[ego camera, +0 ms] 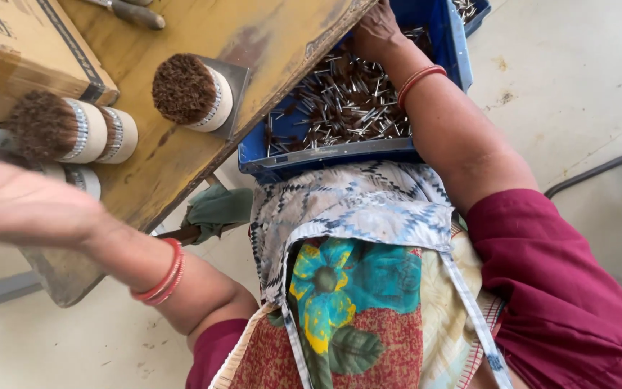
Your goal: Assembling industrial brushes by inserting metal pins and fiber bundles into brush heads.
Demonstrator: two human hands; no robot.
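- We are reaching our right hand point(377, 30) down into the blue plastic crate of metal nails point(340, 101), below the wooden counter point(268, 36); its grip is hidden, we cannot tell.
- We are holding our left hand point(19, 202) flat and spread (blurred), empty, beside the round brown-bristled brush heads point(73, 130), farther from the nails.

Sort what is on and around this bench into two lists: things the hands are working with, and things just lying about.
In hand:
- blue crate of metal nails, which the right hand reaches into
- round brush heads on the wooden bench, by the blurred left hand

Lying about:
- cardboard box
- tool handle
- green cloth
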